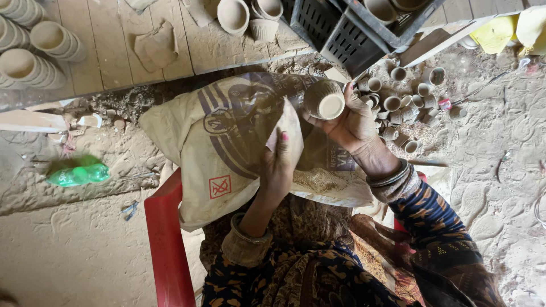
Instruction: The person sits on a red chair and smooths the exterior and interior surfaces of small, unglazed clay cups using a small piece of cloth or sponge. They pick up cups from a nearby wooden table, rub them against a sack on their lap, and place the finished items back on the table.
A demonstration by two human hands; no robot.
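Observation:
My right hand [350,122] grips a small unfired clay cup [324,100], its open mouth turned toward me. My left hand [278,162] pinches a fold of a dusty woven sack [227,142] that lies across my lap, lifting its edge beside the cup. The sack has dark printed stripes and a red square mark. Bangles sit on both wrists. I sit on a red plastic chair [165,244].
A heap of small clay cups [406,99] lies on the sandy ground at the right. Stacked cups [34,51] rest on a wooden platform [114,40] at top left, more cups [244,16] at top centre. Black plastic crates [347,34] stand above. A green plastic bottle [78,174] lies at left.

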